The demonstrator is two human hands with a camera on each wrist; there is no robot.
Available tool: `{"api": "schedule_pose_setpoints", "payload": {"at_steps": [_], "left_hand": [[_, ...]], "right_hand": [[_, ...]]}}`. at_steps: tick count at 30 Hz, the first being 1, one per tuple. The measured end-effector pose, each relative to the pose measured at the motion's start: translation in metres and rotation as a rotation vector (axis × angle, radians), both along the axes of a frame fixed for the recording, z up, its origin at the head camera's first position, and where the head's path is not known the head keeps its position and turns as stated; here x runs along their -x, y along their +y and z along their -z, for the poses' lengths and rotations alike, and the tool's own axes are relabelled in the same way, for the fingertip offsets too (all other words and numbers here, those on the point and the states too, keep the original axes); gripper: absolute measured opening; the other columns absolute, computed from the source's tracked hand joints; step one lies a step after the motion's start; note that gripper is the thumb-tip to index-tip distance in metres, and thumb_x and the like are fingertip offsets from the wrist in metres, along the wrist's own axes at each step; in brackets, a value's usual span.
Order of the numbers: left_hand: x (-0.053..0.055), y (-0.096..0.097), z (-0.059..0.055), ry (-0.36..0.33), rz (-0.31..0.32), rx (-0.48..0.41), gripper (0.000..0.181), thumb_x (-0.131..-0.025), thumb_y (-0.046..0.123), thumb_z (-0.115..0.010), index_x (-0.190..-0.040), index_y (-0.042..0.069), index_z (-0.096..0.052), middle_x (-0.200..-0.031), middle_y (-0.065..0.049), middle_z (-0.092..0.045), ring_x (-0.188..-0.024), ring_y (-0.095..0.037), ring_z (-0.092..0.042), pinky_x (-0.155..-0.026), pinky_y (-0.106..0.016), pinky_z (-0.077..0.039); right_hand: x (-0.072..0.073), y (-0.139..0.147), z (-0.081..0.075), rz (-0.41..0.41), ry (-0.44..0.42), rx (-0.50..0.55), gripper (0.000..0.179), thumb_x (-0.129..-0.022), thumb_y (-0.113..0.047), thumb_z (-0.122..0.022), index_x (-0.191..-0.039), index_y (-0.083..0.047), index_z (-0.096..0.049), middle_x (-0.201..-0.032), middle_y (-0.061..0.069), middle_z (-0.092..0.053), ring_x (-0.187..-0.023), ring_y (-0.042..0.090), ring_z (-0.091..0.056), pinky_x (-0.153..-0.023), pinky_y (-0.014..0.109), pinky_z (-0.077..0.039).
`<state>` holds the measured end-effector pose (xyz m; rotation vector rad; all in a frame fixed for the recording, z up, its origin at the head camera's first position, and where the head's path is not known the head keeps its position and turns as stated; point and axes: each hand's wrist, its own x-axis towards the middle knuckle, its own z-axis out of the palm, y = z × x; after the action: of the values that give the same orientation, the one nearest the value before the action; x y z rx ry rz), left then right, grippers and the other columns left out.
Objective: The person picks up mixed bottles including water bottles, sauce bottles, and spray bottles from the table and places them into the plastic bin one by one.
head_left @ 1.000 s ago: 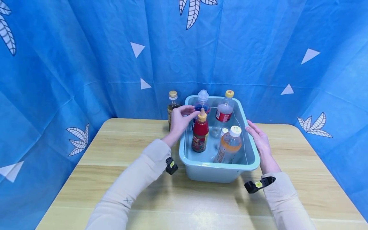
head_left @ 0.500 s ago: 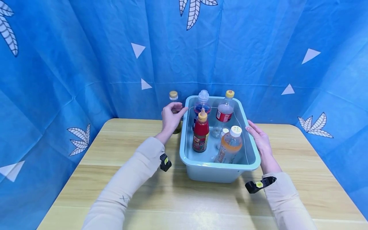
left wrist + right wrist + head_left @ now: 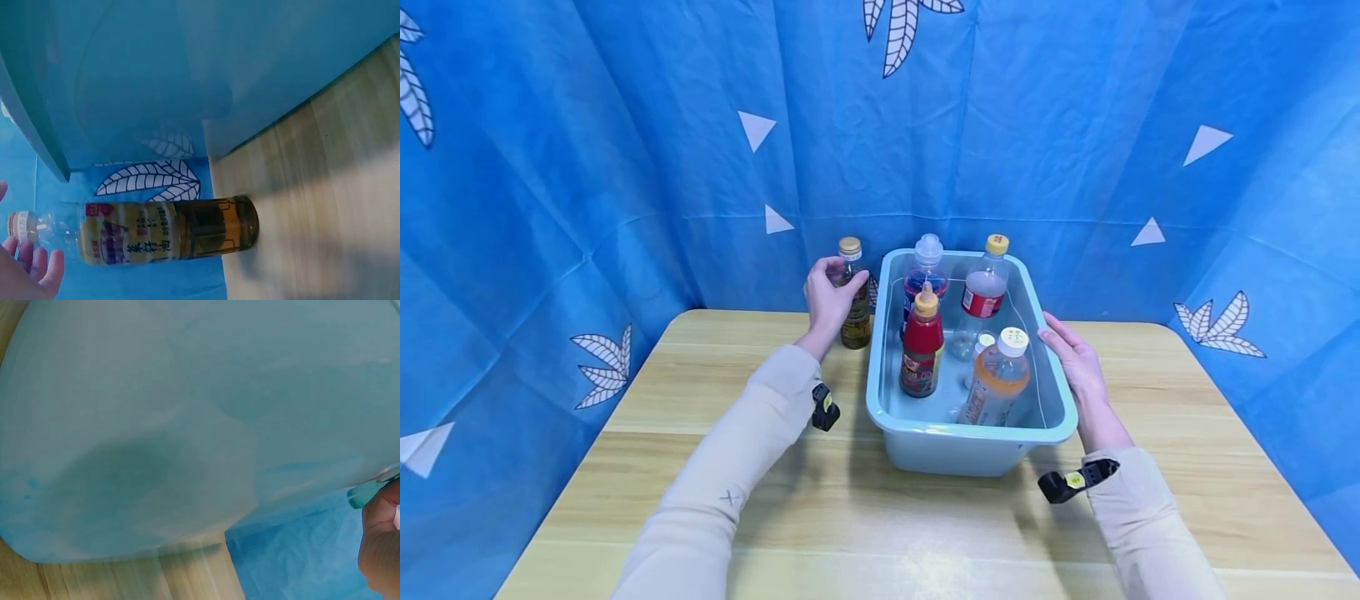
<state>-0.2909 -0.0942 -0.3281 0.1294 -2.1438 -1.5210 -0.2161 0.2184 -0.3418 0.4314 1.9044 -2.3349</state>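
A bottle of cooking oil (image 3: 855, 317) with a gold cap stands upright on the table, left of a light blue plastic basin (image 3: 955, 432). My left hand (image 3: 829, 298) is at its upper part, fingers and thumb spread on either side. The left wrist view shows the fingers (image 3: 39, 265) beside the neck of the oil bottle (image 3: 144, 232); whether they touch it I cannot tell. My right hand (image 3: 1078, 364) grips the basin's right rim, and in the right wrist view its curled fingers (image 3: 380, 534) are at that rim.
Inside the basin stand a red sauce bottle (image 3: 921, 354), a blue-labelled bottle (image 3: 927, 271), a clear bottle with a yellow cap (image 3: 985, 292), an orange-banded bottle (image 3: 998, 387) and a small white-capped bottle (image 3: 982, 348). A blue curtain (image 3: 700, 150) hangs behind the wooden table (image 3: 760, 383).
My left hand has moved left, from above the red sauce bottle in the basin, past the rim, to the oil bottle. The right hand stays on the rim.
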Motion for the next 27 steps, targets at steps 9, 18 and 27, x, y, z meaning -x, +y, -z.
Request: {"api": "schedule_pose_setpoints", "payload": {"at_steps": [9,18,27], "left_hand": [[0.015,-0.001,0.005,-0.048,-0.085,-0.002,0.047,-0.073,0.021,-0.073,-0.108,-0.002,-0.053,-0.106,-0.014,-0.052,-0.099,-0.026,-0.048,-0.085,-0.033,-0.039],[0.027,-0.005,0.01,-0.074,-0.08,0.013,0.053,-0.07,0.027,-0.075,-0.11,0.002,-0.051,-0.11,-0.011,-0.051,-0.104,-0.023,-0.046,-0.088,-0.03,-0.038],[0.037,-0.013,0.016,-0.125,-0.01,-0.013,0.055,-0.071,0.032,-0.074,-0.113,0.005,-0.052,-0.116,-0.009,-0.051,-0.109,-0.023,-0.045,-0.091,-0.031,-0.037]], "right_hand": [[0.002,0.001,0.001,0.001,0.01,-0.024,0.058,-0.085,-0.026,-0.06,-0.136,-0.018,-0.036,-0.141,0.003,-0.03,-0.084,0.0,-0.055,-0.068,0.015,-0.047],[0.003,0.001,0.003,0.003,0.021,0.006,0.058,-0.085,-0.023,-0.06,-0.137,-0.016,-0.035,-0.131,-0.001,-0.042,-0.08,-0.001,-0.057,-0.068,0.015,-0.048],[0.008,0.004,0.01,0.008,0.017,-0.005,0.056,-0.084,-0.026,-0.061,-0.135,-0.019,-0.038,-0.141,0.002,-0.03,-0.083,-0.001,-0.056,-0.069,0.015,-0.048]]}}
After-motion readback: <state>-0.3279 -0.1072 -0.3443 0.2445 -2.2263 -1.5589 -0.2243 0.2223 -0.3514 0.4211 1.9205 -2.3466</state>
